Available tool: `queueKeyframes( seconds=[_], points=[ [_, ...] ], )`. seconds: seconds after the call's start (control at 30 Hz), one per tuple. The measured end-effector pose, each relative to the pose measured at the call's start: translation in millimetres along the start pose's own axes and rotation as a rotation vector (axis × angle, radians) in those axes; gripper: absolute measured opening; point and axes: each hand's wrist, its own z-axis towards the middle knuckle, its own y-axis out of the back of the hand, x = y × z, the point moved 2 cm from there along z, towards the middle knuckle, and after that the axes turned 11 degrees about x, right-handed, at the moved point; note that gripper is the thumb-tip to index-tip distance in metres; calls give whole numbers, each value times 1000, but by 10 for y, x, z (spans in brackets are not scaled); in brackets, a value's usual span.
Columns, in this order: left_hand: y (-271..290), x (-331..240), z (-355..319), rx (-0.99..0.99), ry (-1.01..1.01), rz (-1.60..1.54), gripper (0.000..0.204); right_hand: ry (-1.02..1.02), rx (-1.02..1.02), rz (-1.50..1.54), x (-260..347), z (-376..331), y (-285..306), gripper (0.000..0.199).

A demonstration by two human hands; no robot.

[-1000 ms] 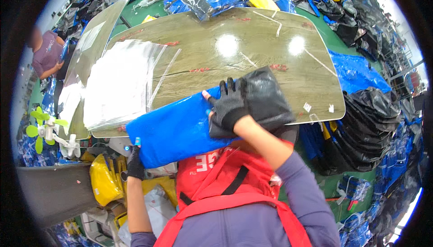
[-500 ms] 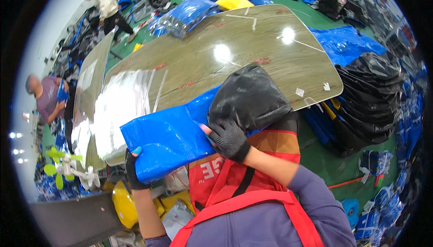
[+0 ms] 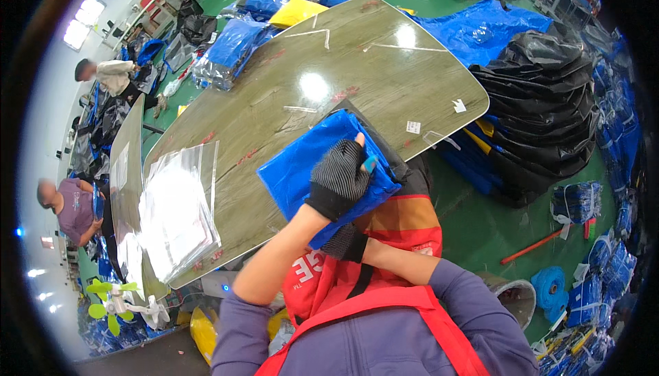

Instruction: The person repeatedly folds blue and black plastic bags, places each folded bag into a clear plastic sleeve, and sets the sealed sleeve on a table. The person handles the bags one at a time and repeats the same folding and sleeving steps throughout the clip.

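A tarpaulin (image 3: 292, 167), shiny blue on one face and black on the other, lies folded into a thick, roughly square bundle at the table's near edge. Over its top, my gloved left hand (image 3: 340, 177) has its fingers curled on the blue face, with thumb and a bare fingertip showing toward the right edge. Black material (image 3: 374, 136) shows along the bundle's far right side. My right hand (image 3: 343, 242), in the same kind of dark glove, is at the near edge below my left forearm; its fingers are mostly hidden.
Clear plastic bags (image 3: 178, 204) lie stacked on the table (image 3: 254, 115) at left. Wrapped blue packages (image 3: 237, 43) and a yellow one (image 3: 297, 12) are at its far edge. A large black tarpaulin heap (image 3: 542, 129) stands right. A small green fan (image 3: 110, 300) is at lower left; two people work beyond.
My left hand has moved right and up, bringing the blue part over the black part, so the bundle is smaller. My right hand has dropped to the near edge. The view has shifted.
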Motion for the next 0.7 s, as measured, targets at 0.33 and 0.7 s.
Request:
queueKeyframes(
  seconds=[0.33,0.7],
  points=[
    [-31,289,300,183,-14,548,54,-18,-151,-280,792,-521,2338,54],
    [209,1315,253,516,-299,-116,61,146,-195,-446,-174,-666,2352,48]
  ],
)
